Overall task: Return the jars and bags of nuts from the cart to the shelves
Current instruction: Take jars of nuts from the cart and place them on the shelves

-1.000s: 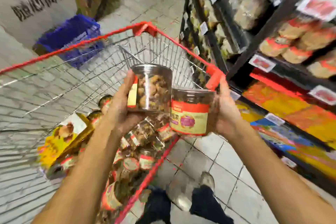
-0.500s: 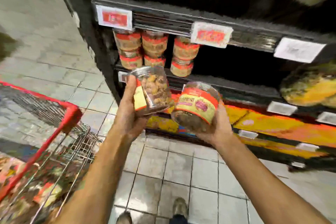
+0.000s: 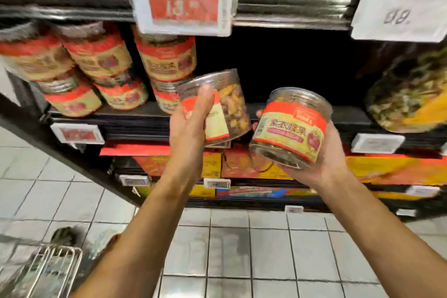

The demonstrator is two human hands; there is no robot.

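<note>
Shelving step: my left hand (image 3: 189, 126) clasps the tilted left jar (image 3: 232, 104), my right hand (image 3: 326, 162) grips the right jar (image 3: 290, 130); next, I'd level both into the shelf (image 3: 135, 126) gap beside the stacked jars (image 3: 101, 55).

Price tag (image 3: 180, 3) reads "13."; jar (image 3: 289, 129) reads "紫衣腰果".

Both jars — one (image 3: 225, 104) in the left hand, one (image 3: 294, 128) in the right — look like clear glossy plastic with paper labels. The cart (image 3: 52, 268) is bare metal wire; floor tiles (image 3: 266, 249) appear smooth, slightly shiny.
</note>
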